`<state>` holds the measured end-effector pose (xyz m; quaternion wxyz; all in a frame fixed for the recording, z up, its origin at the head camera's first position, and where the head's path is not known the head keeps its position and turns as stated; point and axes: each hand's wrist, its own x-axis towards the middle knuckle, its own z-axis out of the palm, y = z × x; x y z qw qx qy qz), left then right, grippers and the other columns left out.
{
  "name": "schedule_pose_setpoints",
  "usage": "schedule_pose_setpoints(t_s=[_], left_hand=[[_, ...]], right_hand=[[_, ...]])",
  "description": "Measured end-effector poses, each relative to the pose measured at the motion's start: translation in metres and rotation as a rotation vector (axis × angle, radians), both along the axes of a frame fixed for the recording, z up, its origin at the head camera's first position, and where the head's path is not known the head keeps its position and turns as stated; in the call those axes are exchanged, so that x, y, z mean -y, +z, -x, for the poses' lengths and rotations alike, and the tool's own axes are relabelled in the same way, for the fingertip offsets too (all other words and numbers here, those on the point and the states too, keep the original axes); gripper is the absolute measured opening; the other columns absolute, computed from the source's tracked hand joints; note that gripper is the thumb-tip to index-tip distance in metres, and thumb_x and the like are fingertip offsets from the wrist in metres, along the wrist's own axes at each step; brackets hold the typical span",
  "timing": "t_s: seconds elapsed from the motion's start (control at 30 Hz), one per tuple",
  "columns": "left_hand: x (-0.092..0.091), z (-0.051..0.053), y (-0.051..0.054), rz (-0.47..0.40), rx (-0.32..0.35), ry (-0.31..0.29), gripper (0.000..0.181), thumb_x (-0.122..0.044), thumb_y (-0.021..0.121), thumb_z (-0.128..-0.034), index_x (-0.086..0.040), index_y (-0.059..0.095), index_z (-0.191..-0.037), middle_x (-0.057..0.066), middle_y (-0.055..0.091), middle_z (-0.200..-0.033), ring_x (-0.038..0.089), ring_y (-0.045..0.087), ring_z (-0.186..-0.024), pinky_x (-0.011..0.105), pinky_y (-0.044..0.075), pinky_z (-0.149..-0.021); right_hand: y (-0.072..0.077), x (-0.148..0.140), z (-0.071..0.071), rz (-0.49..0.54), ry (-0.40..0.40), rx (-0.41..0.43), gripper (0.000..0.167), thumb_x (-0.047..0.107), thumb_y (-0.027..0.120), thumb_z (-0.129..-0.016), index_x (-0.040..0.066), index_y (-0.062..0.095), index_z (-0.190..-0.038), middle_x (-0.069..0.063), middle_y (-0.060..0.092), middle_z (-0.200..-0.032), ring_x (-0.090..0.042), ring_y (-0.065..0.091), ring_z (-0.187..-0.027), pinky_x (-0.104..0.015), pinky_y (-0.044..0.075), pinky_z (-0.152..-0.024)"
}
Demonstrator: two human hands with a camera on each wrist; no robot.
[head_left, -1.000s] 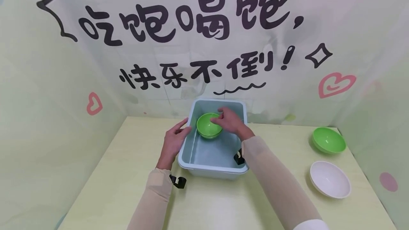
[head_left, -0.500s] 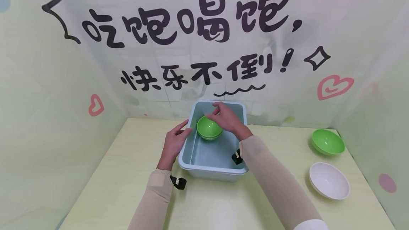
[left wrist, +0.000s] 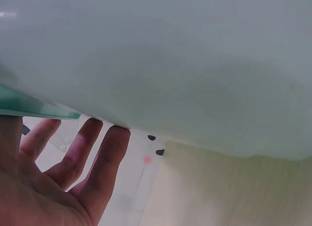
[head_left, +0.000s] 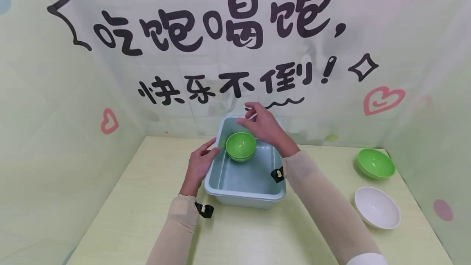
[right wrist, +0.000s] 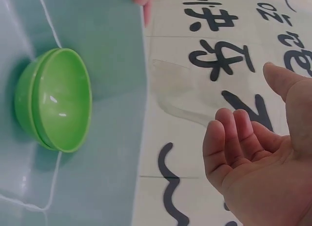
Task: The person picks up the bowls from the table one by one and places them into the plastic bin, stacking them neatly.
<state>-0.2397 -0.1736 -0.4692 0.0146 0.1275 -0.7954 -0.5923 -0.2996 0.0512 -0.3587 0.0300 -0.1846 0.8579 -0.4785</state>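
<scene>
A light blue basin (head_left: pixel 243 196) holds nested green bowls (head_left: pixel 241 145) near its left wall. My left hand (head_left: pixel 198 169) grips the left rim, its thumb over the edge and its fingers along the outside; in the left wrist view those fingers (left wrist: pixel 105 167) touch the outer wall (left wrist: pixel 195 89). Above the far right part of the basin, my right hand (head_left: pixel 265 126) holds nothing, with loosely bent fingers. The right wrist view shows this hand (right wrist: pixel 263 172) apart from the green bowls (right wrist: pixel 63 101).
A green bowl (head_left: pixel 376 163) and a white bowl (head_left: pixel 377 207) sit apart on the right of the pale table (head_left: pixel 147 199). A printed curtain (head_left: pixel 206 122) hangs close behind the basin, with more curtain at both sides.
My right hand has moved away from the green bowls, up and towards the back of the basin. My left hand stays at the left rim.
</scene>
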Motion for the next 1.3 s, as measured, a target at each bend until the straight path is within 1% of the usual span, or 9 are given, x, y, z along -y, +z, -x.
schedule_pose_setpoints(t_s=[0.13, 0.27, 0.43, 0.57, 0.67, 0.93, 1.1, 1.17, 1.3], left_hand=[[-0.001, 0.000, 0.000, -0.008, 0.004, -0.001, 0.048, -0.040, 0.067, -0.0970, -0.033, 0.060, -0.144, 0.019, 0.069, -0.130, 0.040, 0.069, -0.113, 0.049, 0.059, -0.095], [-0.001, 0.000, 0.000, -0.024, -0.002, -0.003, 0.048, -0.039, 0.067, -0.0970, -0.033, 0.059, -0.144, 0.020, 0.069, -0.129, 0.041, 0.069, -0.113, 0.052, 0.058, -0.096], [-0.001, 0.000, 0.000, -0.019, 0.008, -0.004, 0.048, -0.039, 0.067, -0.0968, -0.033, 0.059, -0.144, 0.019, 0.069, -0.129, 0.038, 0.070, -0.111, 0.048, 0.060, -0.092], [0.000, -0.001, 0.001, 0.021, -0.005, -0.007, 0.048, -0.039, 0.067, -0.0969, -0.032, 0.060, -0.144, 0.019, 0.070, -0.127, 0.037, 0.070, -0.111, 0.041, 0.061, -0.088], [0.000, 0.000, 0.002, 0.039, -0.014, -0.013, 0.048, -0.039, 0.067, -0.0971, -0.032, 0.059, -0.144, 0.019, 0.070, -0.127, 0.038, 0.070, -0.112, 0.039, 0.060, -0.087], [-0.001, 0.000, 0.004, 0.031, 0.002, -0.011, 0.048, -0.040, 0.066, -0.0976, -0.033, 0.059, -0.144, 0.019, 0.070, -0.127, 0.038, 0.069, -0.112, 0.039, 0.060, -0.088], [0.000, 0.000, 0.002, 0.032, 0.006, -0.002, 0.047, -0.041, 0.065, -0.0975, -0.034, 0.059, -0.143, 0.018, 0.070, -0.126, 0.035, 0.070, -0.109, 0.035, 0.060, -0.084], [0.000, 0.001, 0.001, 0.027, 0.002, -0.002, 0.046, -0.041, 0.065, -0.0976, -0.034, 0.060, -0.143, 0.018, 0.070, -0.125, 0.035, 0.070, -0.109, 0.037, 0.060, -0.084], [0.000, 0.002, 0.001, 0.015, 0.000, -0.008, 0.046, -0.040, 0.065, -0.0977, -0.034, 0.059, -0.143, 0.019, 0.070, -0.125, 0.038, 0.070, -0.110, 0.042, 0.061, -0.088]], right_hand=[[0.008, -0.010, -0.004, 0.032, -0.019, -0.014, 0.069, 0.035, 0.070, -0.096, 0.010, 0.041, -0.154, -0.012, 0.061, -0.124, -0.030, 0.063, -0.113, -0.044, 0.053, -0.101], [0.008, -0.020, -0.007, 0.069, -0.044, -0.025, 0.072, 0.035, 0.070, -0.096, 0.009, 0.038, -0.154, -0.013, 0.061, -0.125, -0.030, 0.063, -0.114, -0.045, 0.053, -0.100], [0.001, -0.036, -0.011, 0.098, -0.083, -0.018, 0.072, 0.035, 0.070, -0.096, 0.009, 0.037, -0.155, -0.013, 0.059, -0.126, -0.031, 0.062, -0.116, -0.047, 0.052, -0.101], [-0.003, -0.050, -0.015, 0.122, -0.125, -0.006, 0.072, 0.035, 0.069, -0.097, 0.010, 0.036, -0.155, -0.014, 0.058, -0.127, -0.032, 0.060, -0.118, -0.048, 0.052, -0.101], [-0.006, -0.059, -0.018, 0.130, -0.155, 0.016, 0.070, 0.035, 0.068, -0.098, 0.011, 0.036, -0.156, -0.015, 0.058, -0.129, -0.033, 0.059, -0.120, -0.048, 0.052, -0.101], [-0.021, -0.081, -0.028, 0.110, -0.202, 0.076, 0.071, 0.037, 0.065, -0.099, 0.010, 0.033, -0.157, -0.017, 0.055, -0.133, -0.034, 0.056, -0.122, -0.046, 0.052, -0.100], [-0.032, -0.095, -0.033, 0.110, -0.245, 0.086, 0.072, 0.039, 0.065, -0.100, 0.010, 0.033, -0.157, -0.018, 0.055, -0.132, -0.033, 0.057, -0.119, -0.037, 0.052, -0.094], [-0.035, -0.103, -0.035, 0.111, -0.269, 0.083, 0.073, 0.041, 0.064, -0.100, 0.010, 0.033, -0.158, -0.018, 0.055, -0.133, -0.033, 0.056, -0.120, -0.035, 0.052, -0.093], [-0.039, -0.118, -0.041, 0.113, -0.321, 0.078, 0.077, 0.046, 0.063, -0.099, 0.010, 0.030, -0.159, -0.019, 0.053, -0.137, -0.035, 0.053, -0.125, -0.041, 0.051, -0.098]])
